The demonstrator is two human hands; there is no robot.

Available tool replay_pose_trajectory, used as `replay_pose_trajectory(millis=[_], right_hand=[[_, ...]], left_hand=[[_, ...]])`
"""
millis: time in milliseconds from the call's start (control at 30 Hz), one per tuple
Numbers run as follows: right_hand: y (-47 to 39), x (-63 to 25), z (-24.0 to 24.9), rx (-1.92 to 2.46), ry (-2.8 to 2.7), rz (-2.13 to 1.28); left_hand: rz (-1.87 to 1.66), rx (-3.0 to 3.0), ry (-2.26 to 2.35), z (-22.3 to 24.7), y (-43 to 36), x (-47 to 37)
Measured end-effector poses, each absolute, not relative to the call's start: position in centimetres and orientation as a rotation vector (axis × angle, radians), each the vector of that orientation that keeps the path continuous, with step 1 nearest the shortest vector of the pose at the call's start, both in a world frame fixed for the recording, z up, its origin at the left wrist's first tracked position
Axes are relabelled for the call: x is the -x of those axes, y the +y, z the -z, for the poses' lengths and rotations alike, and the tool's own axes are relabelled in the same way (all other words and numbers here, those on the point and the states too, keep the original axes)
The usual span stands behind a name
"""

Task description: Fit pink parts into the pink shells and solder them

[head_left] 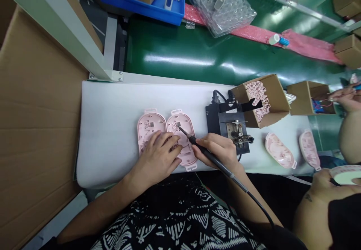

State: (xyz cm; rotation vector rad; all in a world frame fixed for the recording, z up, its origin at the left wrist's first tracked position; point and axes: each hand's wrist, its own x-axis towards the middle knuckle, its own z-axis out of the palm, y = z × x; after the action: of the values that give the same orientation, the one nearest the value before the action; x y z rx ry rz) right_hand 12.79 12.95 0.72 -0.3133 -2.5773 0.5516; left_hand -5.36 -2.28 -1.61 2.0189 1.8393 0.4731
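A pale-pink oval plastic shell is lying under the left hand, whose parted fingers are overlapping a matching pink shell. The right hand's fingers are clamping a black soldering iron there; work seems under way, anything finished unclear.

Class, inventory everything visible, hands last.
Near shells: 2, pink, centre
Soldering iron: 1, black, centre
Stand: 1, black, centre-right
Cartons: several, brown, left and right
Small parts: many, pink, in carton
Far shells: 2, pink, right
Roll: 1, white, right
Tray: 1, blue, top left
Bubble wrap: 1, clear, top
Mat: 1, white, under shells
Surface: 1, green, behind mat
Others' hands: 2, bare, right
Left hand: 1, bare, on shells
Right hand: 1, bare, holding iron
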Motion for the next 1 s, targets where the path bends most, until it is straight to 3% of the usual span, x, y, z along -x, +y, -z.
replay_pose_trajectory(millis=[733, 1000], right_hand=[[12.9, -12.8, -0.9, 0.285, -2.603, -0.593], [11.5, -8.9, -1.8, 0.293, -2.422, -0.701]], left_hand=[[-0.492, -2.026, 1.850, 1.4, -2.2, 5.2], [-0.742, -1.954, 2.056, 0.4, -5.6, 7.6]])
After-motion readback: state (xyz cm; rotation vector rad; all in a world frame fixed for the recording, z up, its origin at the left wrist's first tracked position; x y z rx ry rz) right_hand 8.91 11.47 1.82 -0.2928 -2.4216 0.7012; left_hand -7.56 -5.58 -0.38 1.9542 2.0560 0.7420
